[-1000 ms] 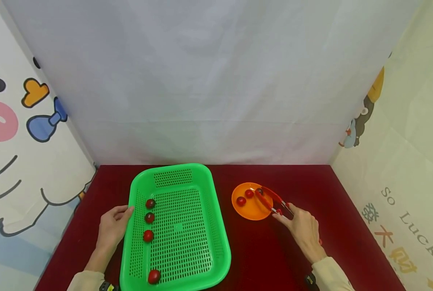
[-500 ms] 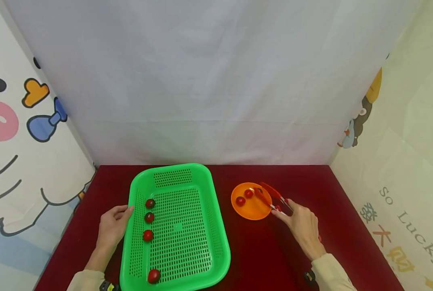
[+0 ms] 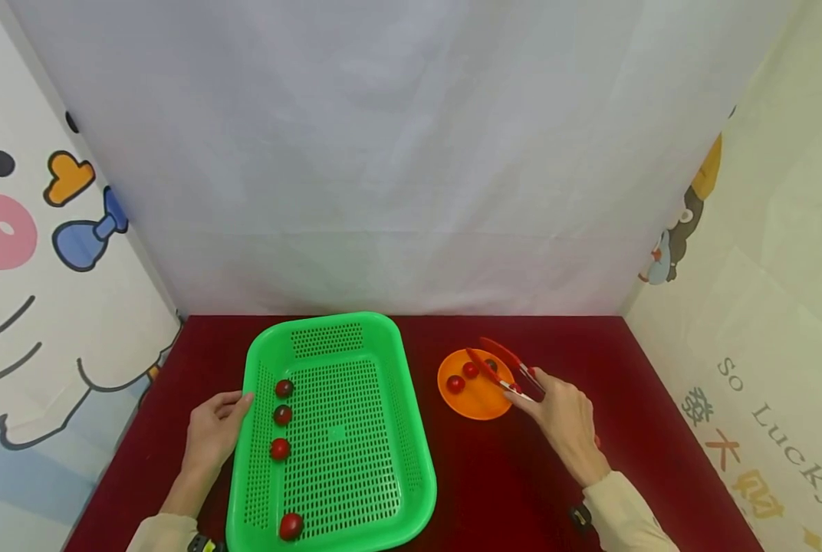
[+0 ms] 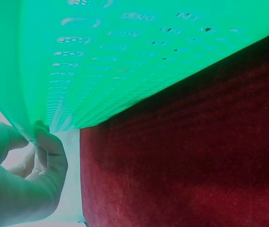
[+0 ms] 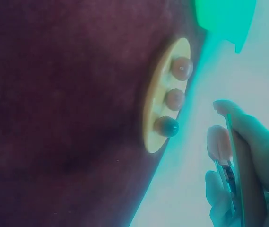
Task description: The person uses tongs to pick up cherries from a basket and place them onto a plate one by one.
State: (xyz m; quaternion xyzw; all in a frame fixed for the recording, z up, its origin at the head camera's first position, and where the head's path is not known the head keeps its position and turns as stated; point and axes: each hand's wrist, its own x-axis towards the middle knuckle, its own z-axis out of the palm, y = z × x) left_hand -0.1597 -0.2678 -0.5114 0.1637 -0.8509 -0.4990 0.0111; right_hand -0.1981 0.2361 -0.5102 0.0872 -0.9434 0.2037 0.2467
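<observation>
My left hand [image 3: 212,433] pinches the left rim of a green plastic basket [image 3: 421,452]; the left wrist view shows thumb and fingers on the rim. Several small tomatoes lie along the basket's left side, one being a red tomato [image 3: 290,527] near the front. My right hand [image 3: 564,418] grips red-tipped tongs [image 3: 502,353], held above an orange plate [image 3: 476,406]. The tong tips stand apart, with nothing visible between them. On the plate are two red tomatoes, the left one [image 3: 455,384] nearer me, and a dark tomato [image 5: 166,126] partly behind a tong arm in the head view.
Basket and plate stand side by side on a dark red tabletop [image 3: 494,491]. A pale curtain [image 3: 411,192] hangs behind the table. Printed cloths with cartoon figures and writing stand at the left and right sides.
My right hand has moved slightly left and away from me, and the tong tips have shifted left over the plate. The left hand keeps its place on the basket rim.
</observation>
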